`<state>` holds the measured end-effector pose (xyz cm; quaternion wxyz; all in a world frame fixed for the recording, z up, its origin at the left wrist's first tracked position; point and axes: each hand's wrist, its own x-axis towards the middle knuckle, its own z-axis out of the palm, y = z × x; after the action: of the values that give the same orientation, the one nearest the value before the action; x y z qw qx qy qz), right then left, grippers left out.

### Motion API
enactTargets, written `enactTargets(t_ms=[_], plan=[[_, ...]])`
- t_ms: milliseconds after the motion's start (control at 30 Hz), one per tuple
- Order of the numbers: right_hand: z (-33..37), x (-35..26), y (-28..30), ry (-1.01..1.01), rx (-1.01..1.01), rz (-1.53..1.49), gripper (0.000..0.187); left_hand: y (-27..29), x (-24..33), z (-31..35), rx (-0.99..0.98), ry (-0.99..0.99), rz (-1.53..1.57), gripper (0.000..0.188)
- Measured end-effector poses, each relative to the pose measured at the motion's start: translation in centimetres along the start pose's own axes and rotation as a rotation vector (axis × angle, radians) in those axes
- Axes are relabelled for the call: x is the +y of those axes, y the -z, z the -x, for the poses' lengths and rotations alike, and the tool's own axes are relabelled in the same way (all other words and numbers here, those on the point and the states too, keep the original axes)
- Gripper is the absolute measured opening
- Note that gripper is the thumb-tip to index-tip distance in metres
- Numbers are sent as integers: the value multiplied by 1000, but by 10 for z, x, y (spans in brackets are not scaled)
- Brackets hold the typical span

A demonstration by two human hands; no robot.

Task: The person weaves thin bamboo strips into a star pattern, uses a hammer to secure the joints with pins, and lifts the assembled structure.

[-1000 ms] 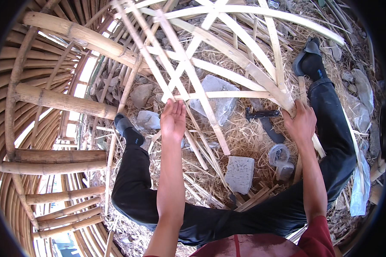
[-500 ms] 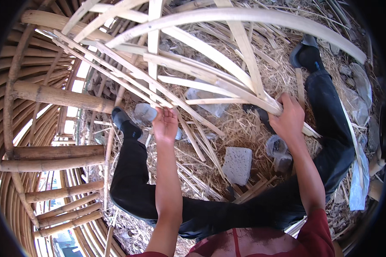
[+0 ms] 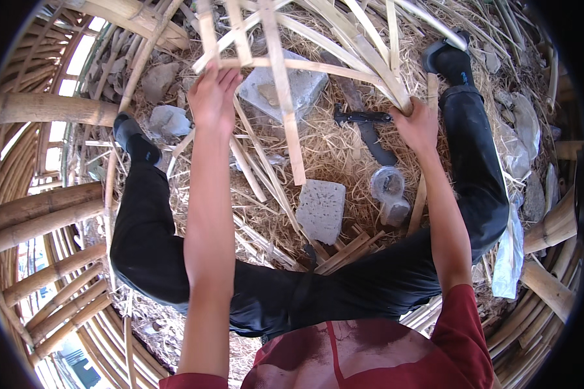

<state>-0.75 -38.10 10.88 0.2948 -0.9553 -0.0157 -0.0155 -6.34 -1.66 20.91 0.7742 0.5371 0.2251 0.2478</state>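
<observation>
Pale bamboo strips fan out beyond my hands, crossing one another at several angles. My right hand is closed round the gathered near ends of a bundle of them. Farther off at the left, my left hand has its fingers closed at the end of a thin bamboo strip that runs across toward the bundle. One flat strip hangs between my hands with its near end free. A dark tool with a curved part lies on the shavings just left of my right hand.
Between my legs, a pitted pale block lies beside a clear plastic cup. A larger grey slab sits farther away. Bamboo framework stands at the left. Plastic wrapping lies by my right knee. Shavings cover the ground.
The view has shifted. My left hand has moved farther away and to the left, raising strip ends. The strips have swung away, uncovering the slab and the dark tool. My right hand keeps its grip.
</observation>
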Motion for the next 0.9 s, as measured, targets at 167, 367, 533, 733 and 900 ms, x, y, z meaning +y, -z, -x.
enactTargets(t_ms=[167,367,533,733,900], plan=[[-20,21,-25,-88,-137,105,51,-42,-30,-52,23,87,-170,36],[5,-9,-19,243,263,355,54,-29,-57,-77,49,165,-166,30],[49,-48,-21,403,250,381,44,-35,-66,-92,87,113,-161,27],[76,-58,-91,22,-443,201,23,-32,-75,-124,75,8,-188,24],[71,-48,-120,-159,-475,402,23,-65,-44,-91,156,91,-298,23]])
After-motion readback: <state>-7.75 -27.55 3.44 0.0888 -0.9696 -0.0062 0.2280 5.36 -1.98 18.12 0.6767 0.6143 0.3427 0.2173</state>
